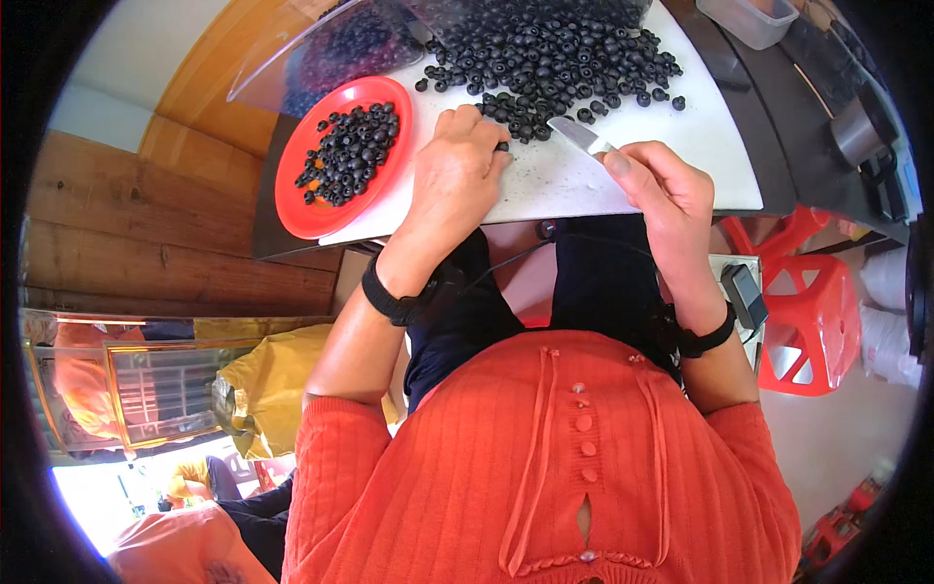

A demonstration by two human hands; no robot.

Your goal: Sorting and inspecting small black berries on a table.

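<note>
Many small black round pieces (545, 58), some showing a hole, lie heaped on a white board (584, 185). At the near edge of the heap, my left hand (457, 165) is closed with its fingers bent; a small black round piece (502, 146) shows at its fingertips. To the right, my right hand (666, 190) grips a small knife (576, 134), its pale blade angled toward the heap and the left fingers. Left of my left hand stands a red plate (292, 195) that bears more black pieces (355, 151).
Behind the red plate, a clear plastic container (360, 49) holds more dark pieces. A clear tub (754, 19) sits at the far right, with a metal cup (861, 131) nearer. A red plastic stool (817, 311) stands right of my legs. Another person's clothing (185, 545) shows at lower left.
</note>
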